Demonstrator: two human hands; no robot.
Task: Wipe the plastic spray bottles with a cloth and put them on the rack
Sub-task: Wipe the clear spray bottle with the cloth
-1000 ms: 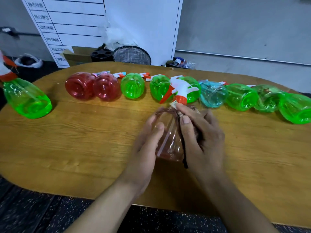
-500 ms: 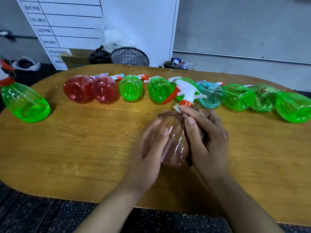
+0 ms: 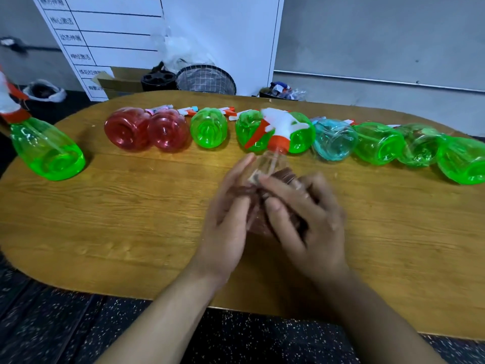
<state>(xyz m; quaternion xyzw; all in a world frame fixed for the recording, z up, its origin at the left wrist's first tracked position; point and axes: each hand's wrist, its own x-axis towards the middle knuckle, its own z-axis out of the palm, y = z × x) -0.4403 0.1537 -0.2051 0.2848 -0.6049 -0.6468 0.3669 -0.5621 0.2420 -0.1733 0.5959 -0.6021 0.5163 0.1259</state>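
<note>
- Ten plastic spray bottles show from my head camera on the oval wooden table (image 3: 131, 206), nine lying on their sides in a row along its far half; I list them left to right.
- Far left, apart from the row: a green translucent bottle with an orange collar and white trigger (image 3: 47, 151), tilted.
- Two red translucent bottles (image 3: 127, 131) touch each other, bases toward me.
- Two green bottles (image 3: 208, 131) follow, then a pale blue bottle (image 3: 334, 143) and three more green ones (image 3: 378, 147), the last at the right edge.
- Centre front: my left hand (image 3: 225, 219) rests with fingers nearly straight against the side of a clear, pink-tinted bottle with a white-and-orange trigger head (image 3: 271, 164), held above the table.
- My right hand (image 3: 307, 219) curls round that bottle's body, pressing a dark cloth (image 3: 284, 173) to it; motion blur hides the exact grip.
- Behind the table: a white ruled board (image 3: 105, 35), a wire mesh basket (image 3: 206, 80) and a cardboard box (image 3: 118, 80).
</note>
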